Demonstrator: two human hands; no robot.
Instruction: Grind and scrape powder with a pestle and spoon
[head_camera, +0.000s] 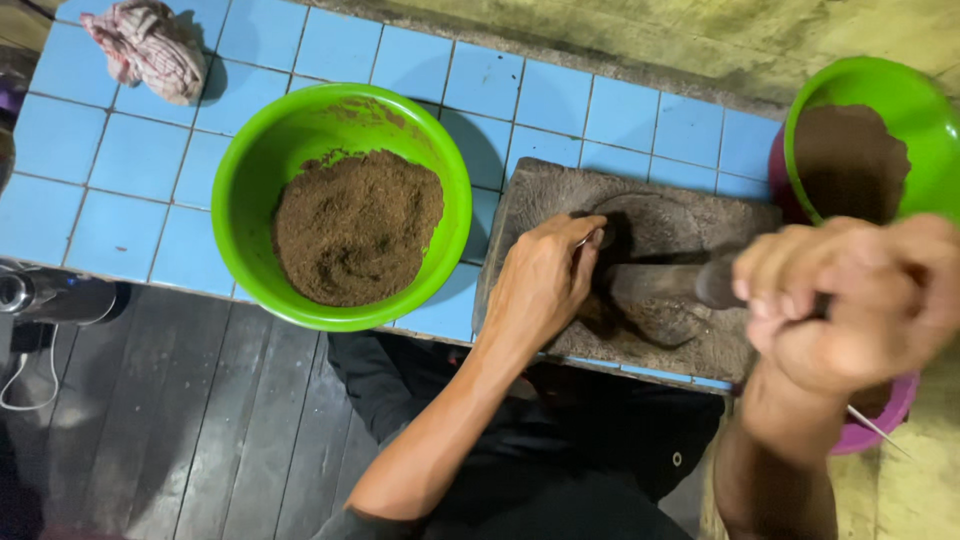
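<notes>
blue tiled counter (130, 160) fills the top of the view, and the grey stone mortar slab (560, 200) sits on its near edge, so everything gets placed from that slab. just to the slab's left, nearly touching it, the big green bowl (250, 170) holds a mound of brown ground powder (355, 225). to the slab's upper right, a second green bowl (900, 85) with dark brown powder sits stacked in a purple basin (885, 420), whose rim shows below it. far to the slab's upper left, well apart, a crumpled pink-and-white cloth (150, 45) lies on the counter. on the slab itself now: the right hand (850, 300) is closed tight in a fist around the handle of the stone pestle (655, 295), blurred, with the pestle's thick head down in the slab's hollow. the left hand (545, 280) rests on the slab's left part, fingers curled loosely and tips at the hollow's edge right beside the pestle head, gripping nothing that can be seen. below the slab, dark clothing and dark floorboards (200, 400).
</notes>
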